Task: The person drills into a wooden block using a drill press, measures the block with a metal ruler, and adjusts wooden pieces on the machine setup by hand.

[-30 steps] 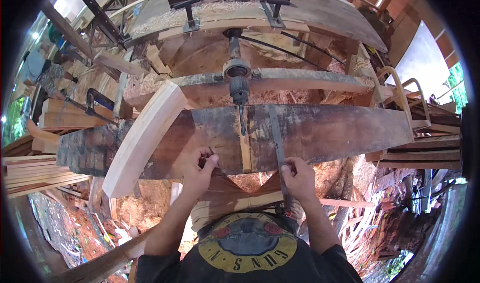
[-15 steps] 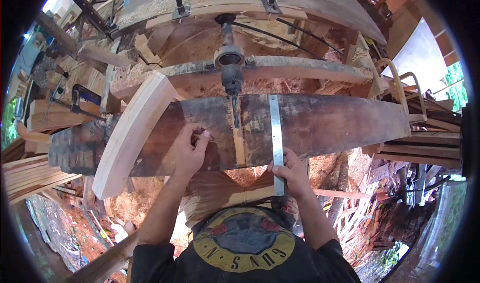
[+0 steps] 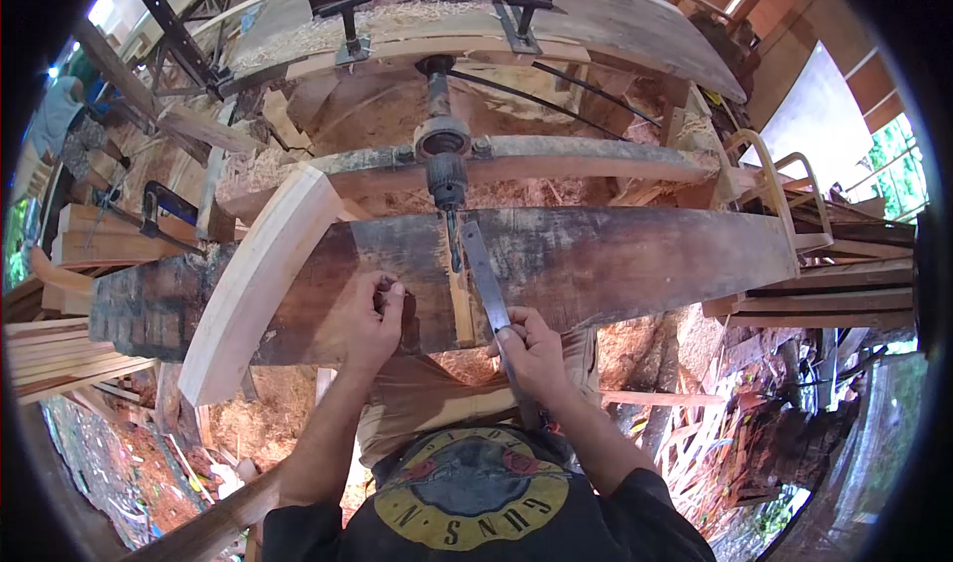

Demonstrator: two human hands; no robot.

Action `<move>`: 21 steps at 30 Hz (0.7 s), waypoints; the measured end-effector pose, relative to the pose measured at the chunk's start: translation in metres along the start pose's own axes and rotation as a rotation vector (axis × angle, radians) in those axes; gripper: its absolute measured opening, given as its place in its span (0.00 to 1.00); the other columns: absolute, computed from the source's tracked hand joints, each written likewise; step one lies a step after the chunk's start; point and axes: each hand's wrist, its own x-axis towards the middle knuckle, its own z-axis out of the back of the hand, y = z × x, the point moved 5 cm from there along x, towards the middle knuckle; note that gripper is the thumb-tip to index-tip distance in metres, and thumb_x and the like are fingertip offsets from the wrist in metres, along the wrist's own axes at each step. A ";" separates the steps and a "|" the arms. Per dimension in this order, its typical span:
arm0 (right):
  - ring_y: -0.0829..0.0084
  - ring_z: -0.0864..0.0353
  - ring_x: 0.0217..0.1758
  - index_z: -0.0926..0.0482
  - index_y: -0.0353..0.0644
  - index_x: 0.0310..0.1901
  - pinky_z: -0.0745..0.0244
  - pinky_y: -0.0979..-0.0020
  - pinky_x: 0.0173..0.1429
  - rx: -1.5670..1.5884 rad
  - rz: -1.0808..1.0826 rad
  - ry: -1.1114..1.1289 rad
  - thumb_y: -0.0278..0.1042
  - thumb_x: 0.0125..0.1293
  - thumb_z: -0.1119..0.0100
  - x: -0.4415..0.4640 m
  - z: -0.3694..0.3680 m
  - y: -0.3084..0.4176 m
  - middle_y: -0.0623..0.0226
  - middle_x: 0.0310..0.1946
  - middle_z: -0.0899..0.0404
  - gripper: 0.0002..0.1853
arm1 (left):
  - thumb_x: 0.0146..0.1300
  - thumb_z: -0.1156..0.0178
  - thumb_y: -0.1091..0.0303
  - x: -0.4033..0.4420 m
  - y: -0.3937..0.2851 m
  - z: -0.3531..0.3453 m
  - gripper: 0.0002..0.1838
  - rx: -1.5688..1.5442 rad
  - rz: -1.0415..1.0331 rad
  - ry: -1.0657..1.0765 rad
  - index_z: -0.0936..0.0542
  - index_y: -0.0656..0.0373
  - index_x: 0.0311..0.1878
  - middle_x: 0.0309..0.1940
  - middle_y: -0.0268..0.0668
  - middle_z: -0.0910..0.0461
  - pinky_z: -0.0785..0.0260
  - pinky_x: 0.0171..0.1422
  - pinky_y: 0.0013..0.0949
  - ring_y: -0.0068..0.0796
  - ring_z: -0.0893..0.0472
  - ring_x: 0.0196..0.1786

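Observation:
My right hand (image 3: 534, 351) grips a flat metal ruler (image 3: 486, 282), tilted with its far end close to the drill bit (image 3: 455, 242). The bit sits in a drill chuck (image 3: 447, 180) above a dark, worn wooden board (image 3: 635, 254). Under the bit, a narrow pale strip (image 3: 461, 309) crosses that board. My left hand (image 3: 372, 324) is closed in a pinch over the board's near edge; what its fingers hold, if anything, cannot be made out. To its left, a pale curved timber piece (image 3: 260, 282) lies slantwise across the board.
A curved beam (image 3: 586, 158) carries the drill shaft behind the board. A clamp (image 3: 159, 205) stands at the left, near stacked planks (image 3: 69, 358). More timber (image 3: 834, 294) is piled at right. Another person (image 3: 74, 130) is at the far left.
The ruler has swung from nearly upright to a slant, and moved left toward the drill bit with my right hand. My left hand stays pinched, slightly lower. The view has shifted a little.

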 end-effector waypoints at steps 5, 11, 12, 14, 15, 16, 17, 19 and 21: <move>0.87 0.23 0.31 0.27 0.35 0.60 0.25 0.78 0.35 0.006 0.025 -0.044 0.27 0.79 0.45 -0.011 0.000 -0.004 0.67 0.36 0.13 0.13 | 0.77 0.37 0.67 0.002 0.000 0.000 0.08 0.014 0.023 0.030 0.21 0.61 0.51 0.38 0.36 0.18 0.27 0.49 0.31 0.24 0.20 0.41; 0.85 0.19 0.32 0.24 0.35 0.57 0.21 0.75 0.38 -0.111 0.231 -0.127 0.24 0.75 0.40 -0.019 -0.001 -0.003 0.67 0.34 0.12 0.13 | 0.76 0.37 0.68 0.001 0.002 0.000 0.07 0.010 0.028 0.003 0.20 0.61 0.50 0.38 0.38 0.16 0.24 0.48 0.32 0.25 0.17 0.41; 0.85 0.18 0.33 0.24 0.35 0.57 0.20 0.75 0.39 -0.155 0.298 -0.135 0.24 0.74 0.39 -0.019 -0.002 -0.002 0.67 0.34 0.12 0.13 | 0.75 0.36 0.68 0.002 0.002 0.000 0.08 0.020 0.018 -0.015 0.19 0.61 0.49 0.38 0.39 0.15 0.23 0.47 0.33 0.27 0.16 0.40; 0.84 0.18 0.34 0.23 0.35 0.55 0.20 0.75 0.40 -0.176 0.330 -0.143 0.24 0.73 0.38 -0.020 -0.003 0.007 0.67 0.34 0.12 0.12 | 0.76 0.37 0.69 0.000 0.006 -0.001 0.07 -0.053 0.097 0.020 0.19 0.61 0.50 0.39 0.39 0.15 0.23 0.48 0.32 0.26 0.15 0.40; 0.84 0.17 0.35 0.23 0.35 0.55 0.20 0.75 0.41 -0.186 0.347 -0.144 0.23 0.73 0.38 -0.020 -0.004 0.011 0.67 0.34 0.12 0.11 | 0.76 0.38 0.69 -0.001 0.008 -0.001 0.06 -0.087 0.137 0.036 0.20 0.61 0.50 0.39 0.38 0.14 0.23 0.48 0.32 0.25 0.15 0.41; 0.84 0.17 0.34 0.22 0.36 0.54 0.20 0.75 0.40 -0.170 0.353 -0.135 0.23 0.73 0.38 -0.020 -0.006 0.011 0.68 0.34 0.12 0.11 | 0.76 0.39 0.70 -0.001 0.007 -0.001 0.06 -0.148 0.144 0.021 0.20 0.61 0.49 0.39 0.38 0.14 0.22 0.49 0.31 0.25 0.15 0.41; 0.85 0.18 0.34 0.22 0.36 0.54 0.21 0.75 0.40 -0.154 0.359 -0.127 0.23 0.73 0.37 -0.020 -0.006 0.011 0.68 0.33 0.12 0.11 | 0.76 0.39 0.71 0.000 0.007 -0.001 0.05 -0.211 0.150 0.008 0.20 0.61 0.49 0.40 0.37 0.14 0.22 0.49 0.31 0.25 0.15 0.42; 0.85 0.18 0.34 0.22 0.36 0.53 0.21 0.76 0.40 -0.149 0.353 -0.114 0.24 0.72 0.37 -0.020 -0.006 0.012 0.69 0.33 0.12 0.11 | 0.77 0.41 0.72 0.000 0.004 -0.001 0.04 -0.282 0.158 0.002 0.21 0.61 0.48 0.40 0.36 0.14 0.22 0.50 0.30 0.24 0.15 0.43; 0.85 0.18 0.35 0.22 0.36 0.53 0.22 0.76 0.39 -0.170 0.327 -0.103 0.23 0.72 0.36 -0.020 -0.007 0.012 0.69 0.33 0.12 0.11 | 0.76 0.43 0.74 0.000 0.002 0.000 0.03 -0.299 0.167 0.017 0.21 0.61 0.47 0.38 0.34 0.15 0.22 0.50 0.30 0.23 0.16 0.42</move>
